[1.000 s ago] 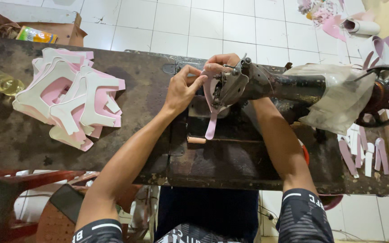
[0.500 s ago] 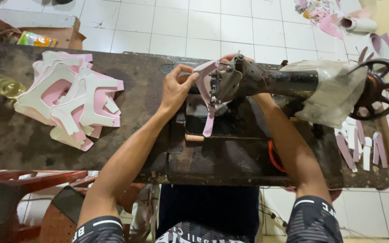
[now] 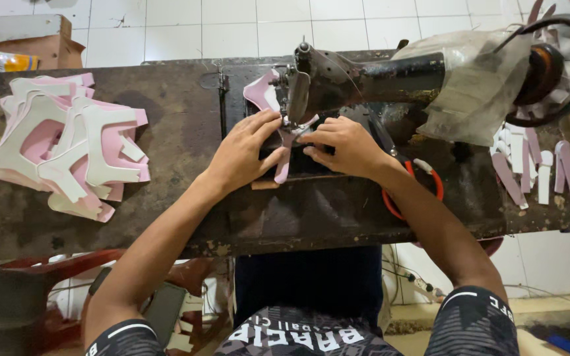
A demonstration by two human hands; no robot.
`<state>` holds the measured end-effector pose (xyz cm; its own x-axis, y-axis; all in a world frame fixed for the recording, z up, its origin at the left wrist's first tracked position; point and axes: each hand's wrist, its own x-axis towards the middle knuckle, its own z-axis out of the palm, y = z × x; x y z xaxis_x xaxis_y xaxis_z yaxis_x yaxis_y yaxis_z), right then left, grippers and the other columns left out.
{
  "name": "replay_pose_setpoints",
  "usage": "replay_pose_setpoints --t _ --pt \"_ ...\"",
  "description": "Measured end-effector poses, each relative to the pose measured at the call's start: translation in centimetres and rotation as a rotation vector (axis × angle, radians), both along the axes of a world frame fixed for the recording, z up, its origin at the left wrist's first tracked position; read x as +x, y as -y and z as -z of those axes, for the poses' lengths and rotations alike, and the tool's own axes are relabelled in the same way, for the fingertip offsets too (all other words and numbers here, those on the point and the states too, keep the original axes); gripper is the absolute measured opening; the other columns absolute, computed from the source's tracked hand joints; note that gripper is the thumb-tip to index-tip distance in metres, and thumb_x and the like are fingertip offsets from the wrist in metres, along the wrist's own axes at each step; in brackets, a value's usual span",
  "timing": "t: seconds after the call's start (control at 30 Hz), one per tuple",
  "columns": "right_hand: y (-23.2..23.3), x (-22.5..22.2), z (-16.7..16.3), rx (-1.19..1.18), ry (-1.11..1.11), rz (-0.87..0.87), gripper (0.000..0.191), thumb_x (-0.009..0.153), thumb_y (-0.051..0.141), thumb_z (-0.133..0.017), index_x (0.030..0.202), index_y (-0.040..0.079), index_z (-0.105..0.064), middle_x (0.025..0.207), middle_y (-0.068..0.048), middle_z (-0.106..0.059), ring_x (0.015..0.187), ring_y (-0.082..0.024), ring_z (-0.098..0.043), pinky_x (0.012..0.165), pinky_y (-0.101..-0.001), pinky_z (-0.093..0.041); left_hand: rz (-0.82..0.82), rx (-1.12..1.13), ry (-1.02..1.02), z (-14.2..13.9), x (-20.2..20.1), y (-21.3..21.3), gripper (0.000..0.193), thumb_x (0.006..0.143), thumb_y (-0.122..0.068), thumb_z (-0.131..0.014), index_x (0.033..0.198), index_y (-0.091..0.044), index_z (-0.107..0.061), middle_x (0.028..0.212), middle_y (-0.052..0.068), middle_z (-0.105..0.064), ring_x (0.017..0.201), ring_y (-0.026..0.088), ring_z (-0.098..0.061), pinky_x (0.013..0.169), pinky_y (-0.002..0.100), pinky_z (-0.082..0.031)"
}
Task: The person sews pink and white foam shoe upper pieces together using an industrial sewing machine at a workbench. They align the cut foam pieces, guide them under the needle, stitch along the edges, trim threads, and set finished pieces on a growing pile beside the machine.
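A black sewing machine [image 3: 377, 76] stands on a worn dark table [image 3: 166, 217]. A pink and white cut piece [image 3: 262, 93] lies under its needle, with a pink strip [image 3: 283, 168] trailing toward me. My left hand [image 3: 244, 153] presses flat on the piece just left of the needle. My right hand [image 3: 341, 145] presses on it from the right, fingertips at the presser foot. Both hands hold the piece down against the machine bed.
A stack of pink and white cut pieces [image 3: 67, 155] lies on the table's left. Several pink and white strips [image 3: 529, 165] lie at the right. Orange-handled scissors [image 3: 423, 181] rest by my right wrist. A handwheel [image 3: 562, 66] sits at far right, a cardboard box [image 3: 24, 49] at back left.
The view has come closer. Both hands have come down from lifting the pink strip at the needle and now lie flat on the piece on the machine bed.
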<state>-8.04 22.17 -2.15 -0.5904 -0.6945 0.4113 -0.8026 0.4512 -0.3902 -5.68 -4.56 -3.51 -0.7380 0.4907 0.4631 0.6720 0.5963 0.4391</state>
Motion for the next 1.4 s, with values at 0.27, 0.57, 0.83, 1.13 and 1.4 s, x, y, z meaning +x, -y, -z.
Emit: replay_pose_setpoints --t 0.27,0.57,0.83,1.13,1.4 --pt "0.0 0.4 0.2 0.035 -0.107 -0.01 0.021 0.093 0.021 -0.077 0.112 0.013 -0.077 0.08 -0.002 -0.061 0.08 -0.024 -0.059 0.074 -0.0396 -0.048 -0.043 -0.035 -0.013 0.2 0.4 -0.5 0.052 0.092 -0.025 -0.075 0.135 0.002 -0.06 0.144 0.018 -0.058 0.137 0.036 -0.053 0.116 0.045 -0.041" --pt "0.0 0.6 0.2 0.076 -0.135 -0.015 0.022 0.095 0.022 -0.075 0.114 0.013 -0.076 0.083 -0.002 -0.061 0.081 -0.022 -0.058 0.074 -0.0383 -0.046 -0.077 -0.046 -0.039 0.8 0.4 -0.8 0.053 0.095 -0.026 -0.073 0.137 0.002 -0.059 0.146 0.019 -0.057 0.139 0.037 -0.051 0.116 0.047 -0.04" --pt "-0.1 0.6 0.3 0.067 -0.094 -0.007 0.023 0.094 0.023 -0.075 0.116 0.013 -0.076 0.082 -0.002 -0.061 0.081 -0.023 -0.058 0.075 -0.0392 -0.046 -0.089 -0.018 -0.058 -0.4 1.0 -1.5 0.052 0.094 -0.028 -0.074 0.133 0.002 -0.057 0.14 0.021 -0.057 0.134 0.038 -0.052 0.115 0.047 -0.04" --pt "-0.1 0.6 0.3 0.075 -0.087 0.001 0.023 0.094 0.024 -0.075 0.115 0.013 -0.075 0.081 -0.003 -0.058 0.081 -0.024 -0.057 0.075 -0.0398 -0.046 0.252 -0.1 -0.079 -1.3 1.1 0.2 0.032 0.088 -0.034 -0.082 0.101 -0.009 -0.068 0.109 0.007 -0.068 0.108 0.029 -0.064 0.097 0.041 -0.05" --pt "0.0 0.7 0.3 0.071 -0.078 0.01 0.025 0.093 0.022 -0.076 0.117 0.014 -0.076 0.076 -0.001 -0.057 0.078 -0.024 -0.056 0.074 -0.0393 -0.046 -0.03 0.041 0.101 -0.1 0.6 -0.5 0.026 0.095 -0.025 -0.081 0.104 -0.006 -0.066 0.108 0.011 -0.068 0.107 0.032 -0.066 0.096 0.042 -0.053"
